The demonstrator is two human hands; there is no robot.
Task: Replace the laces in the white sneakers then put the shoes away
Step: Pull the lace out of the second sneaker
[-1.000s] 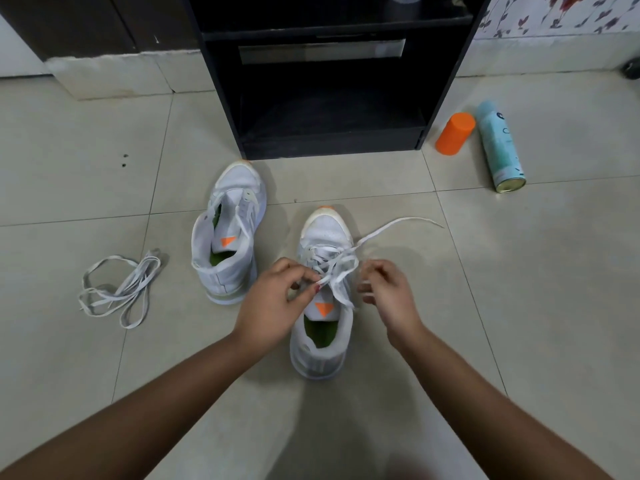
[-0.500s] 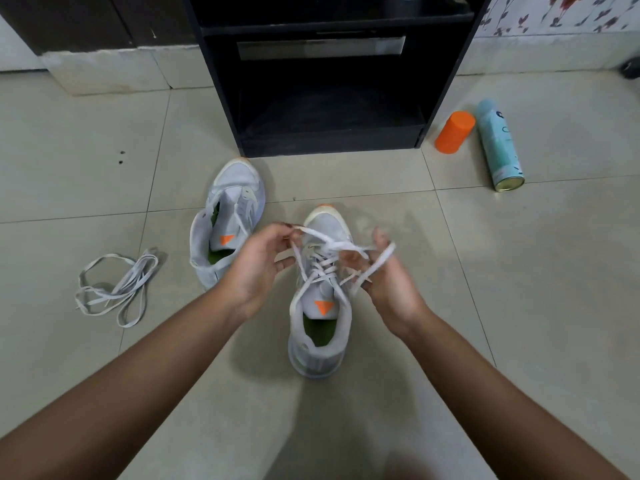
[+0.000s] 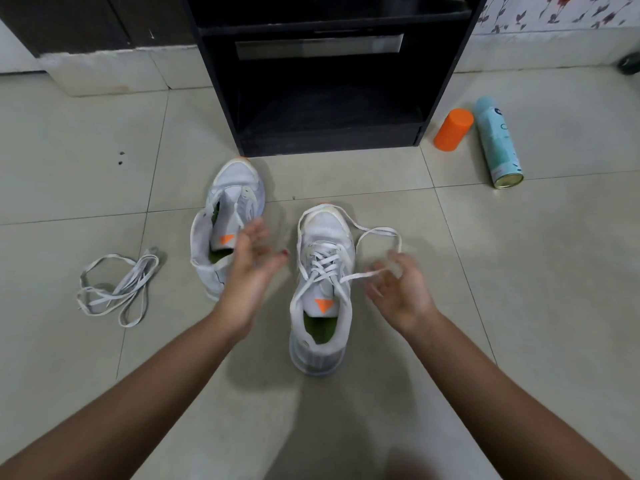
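Note:
Two white sneakers stand on the tiled floor, toes pointing away from me. The right sneaker (image 3: 323,237) is laced, and its white lace (image 3: 378,232) loops out to the right of the toe. My right hand (image 3: 401,292), blurred, is beside this shoe with the lace end running into its curled fingers. My left hand (image 3: 251,271) hovers between the shoes with spread fingers and holds nothing. The left sneaker (image 3: 235,181) shows a thin lace over its tongue; the hand hides part of it. A loose white lace (image 3: 117,289) lies bunched on the floor at the left.
A black open cabinet (image 3: 329,143) stands just beyond the shoes, its low shelf dark. An orange cap (image 3: 453,129) and a teal spray can (image 3: 497,143) lie on the floor to its right. Pale floor tiles surround everything.
Both hands have moved apart from the shoe's laces. My left hand has let go and opened toward the left sneaker. The lace now loops out to the right of the toe.

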